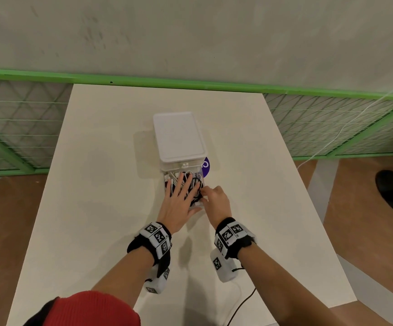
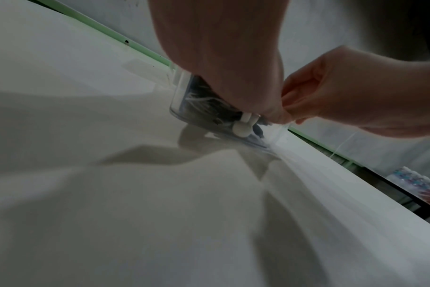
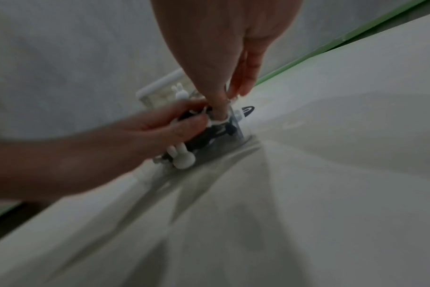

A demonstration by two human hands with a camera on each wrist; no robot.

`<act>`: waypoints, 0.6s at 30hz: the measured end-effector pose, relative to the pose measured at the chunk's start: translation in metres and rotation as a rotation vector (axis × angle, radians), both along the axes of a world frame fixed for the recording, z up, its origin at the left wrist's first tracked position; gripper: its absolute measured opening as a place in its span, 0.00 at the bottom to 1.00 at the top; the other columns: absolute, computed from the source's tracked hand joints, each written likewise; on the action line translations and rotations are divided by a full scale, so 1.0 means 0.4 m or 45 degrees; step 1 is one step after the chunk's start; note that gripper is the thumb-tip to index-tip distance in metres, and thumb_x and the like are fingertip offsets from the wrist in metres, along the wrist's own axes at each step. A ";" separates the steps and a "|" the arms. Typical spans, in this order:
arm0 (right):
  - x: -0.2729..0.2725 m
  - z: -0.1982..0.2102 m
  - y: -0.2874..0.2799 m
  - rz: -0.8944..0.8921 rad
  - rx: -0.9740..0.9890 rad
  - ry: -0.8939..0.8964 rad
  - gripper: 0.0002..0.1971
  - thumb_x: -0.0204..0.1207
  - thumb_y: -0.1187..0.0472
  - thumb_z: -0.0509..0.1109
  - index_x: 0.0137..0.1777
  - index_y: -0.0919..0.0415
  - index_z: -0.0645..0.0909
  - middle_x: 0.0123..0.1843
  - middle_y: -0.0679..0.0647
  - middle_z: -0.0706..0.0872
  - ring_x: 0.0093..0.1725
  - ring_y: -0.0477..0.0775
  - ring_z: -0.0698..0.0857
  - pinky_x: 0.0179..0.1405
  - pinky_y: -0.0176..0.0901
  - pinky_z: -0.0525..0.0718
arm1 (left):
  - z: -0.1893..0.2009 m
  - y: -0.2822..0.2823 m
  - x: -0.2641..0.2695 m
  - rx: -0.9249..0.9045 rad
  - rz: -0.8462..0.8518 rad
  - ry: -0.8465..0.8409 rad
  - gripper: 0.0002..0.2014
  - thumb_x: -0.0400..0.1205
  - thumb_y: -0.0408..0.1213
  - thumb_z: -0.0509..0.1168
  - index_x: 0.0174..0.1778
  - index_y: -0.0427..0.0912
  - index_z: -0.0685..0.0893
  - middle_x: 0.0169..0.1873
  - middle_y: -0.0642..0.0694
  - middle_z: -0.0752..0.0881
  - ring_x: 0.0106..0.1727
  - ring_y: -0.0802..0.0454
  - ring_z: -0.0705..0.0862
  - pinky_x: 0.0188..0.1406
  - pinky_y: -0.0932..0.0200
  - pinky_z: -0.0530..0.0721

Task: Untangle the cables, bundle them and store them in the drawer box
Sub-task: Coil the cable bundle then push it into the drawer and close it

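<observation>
Pressing: the left hand (image 1: pixel 179 203) lies flat, fingers (image 1: pixel 186 184) straight and spread, on the cables (image 1: pixel 192 181) in the drawer (image 1: pixel 199 204), which stands pulled out of the box (image 1: pixel 179 137).
Right hand: the right hand (image 1: pixel 216 200) has fingers curled at the drawer's right wall, just beside the left fingertips; in the right wrist view they appear to pinch a cable end there.
Cables: black and white mixed, all under the left fingers and inside the drawer; none seen on the table (image 1: pixel 96 208).
Handling, judged: light, soft and springy; the coils will likely rise once the palm lifts.
Hold, judged: press on the bundle's middle; pinch loose ends near the plug.
Drawer: clear plastic, light, likely to slide; its knob (image 2: pixel 242 129) sits below the left palm.
Risk: loops catching the box mouth on closing.
</observation>
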State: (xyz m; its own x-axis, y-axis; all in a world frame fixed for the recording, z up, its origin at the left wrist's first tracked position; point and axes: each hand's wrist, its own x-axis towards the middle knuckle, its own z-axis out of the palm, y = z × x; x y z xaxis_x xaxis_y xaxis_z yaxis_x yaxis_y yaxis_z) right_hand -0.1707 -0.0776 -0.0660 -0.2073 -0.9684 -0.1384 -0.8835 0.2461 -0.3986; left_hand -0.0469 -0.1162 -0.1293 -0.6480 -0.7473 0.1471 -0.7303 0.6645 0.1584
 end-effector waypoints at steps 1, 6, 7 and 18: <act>0.001 -0.001 -0.004 0.034 -0.031 0.084 0.06 0.70 0.74 0.68 0.46 0.68 0.81 0.36 0.65 0.84 0.41 0.64 0.81 0.39 0.51 0.82 | 0.000 0.000 -0.002 -0.003 0.003 -0.003 0.33 0.80 0.60 0.44 0.76 0.43 0.70 0.77 0.39 0.69 0.79 0.39 0.59 0.72 0.32 0.68; -0.004 -0.022 0.018 0.153 0.015 0.143 0.15 0.70 0.75 0.58 0.56 0.70 0.78 0.45 0.65 0.86 0.50 0.66 0.79 0.49 0.52 0.77 | 0.002 0.001 -0.003 0.015 -0.016 0.038 0.33 0.83 0.58 0.40 0.73 0.41 0.74 0.74 0.37 0.73 0.77 0.39 0.70 0.71 0.34 0.71; -0.009 -0.021 0.020 0.156 0.040 0.118 0.17 0.72 0.74 0.57 0.59 0.69 0.76 0.50 0.64 0.86 0.54 0.65 0.78 0.52 0.51 0.76 | 0.002 0.001 -0.003 0.019 -0.017 0.050 0.33 0.85 0.58 0.37 0.72 0.40 0.74 0.74 0.37 0.73 0.76 0.39 0.70 0.71 0.34 0.70; -0.033 0.089 -0.183 0.121 -0.111 -0.049 0.40 0.71 0.41 0.71 0.80 0.44 0.57 0.82 0.65 0.49 0.80 0.69 0.52 0.73 0.71 0.62 | -0.021 -0.009 -0.005 -0.075 -0.059 0.117 0.35 0.76 0.54 0.64 0.75 0.38 0.69 0.73 0.35 0.73 0.76 0.37 0.70 0.72 0.34 0.64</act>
